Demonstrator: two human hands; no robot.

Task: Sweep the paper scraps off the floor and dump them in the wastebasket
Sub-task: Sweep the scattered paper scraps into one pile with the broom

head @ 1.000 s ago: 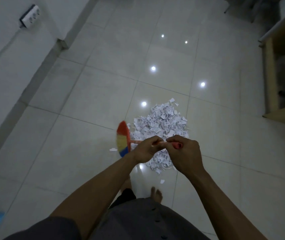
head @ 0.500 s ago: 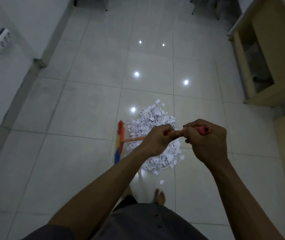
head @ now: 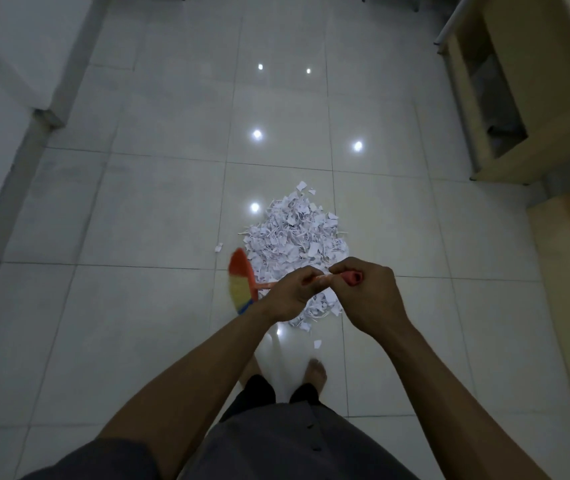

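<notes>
Since the earlier frame the right hand point(head: 370, 299) has been drawn in closer to the left hand point(head: 294, 292), and the broom head point(head: 241, 285) is now shown broader, as if turned. A glossy tiled floor point(head: 159, 209) is seen from above, with a wooden cabinet point(head: 553, 98) standing along its right edge. The paper scraps point(head: 294, 237) are heaped in one pile at the middle of the floor, just ahead of the bare feet. The broom handle point(head: 321, 279) is held low across the pile's near edge, its long axis running left to right. The head is at the left end, just beside the pile's left flank. Both grips are curled tight round the handle, the left nearer the head, the right at the red end. A stray scrap point(head: 218, 247) lies apart, just left of the pile. No wastebasket can be seen.
</notes>
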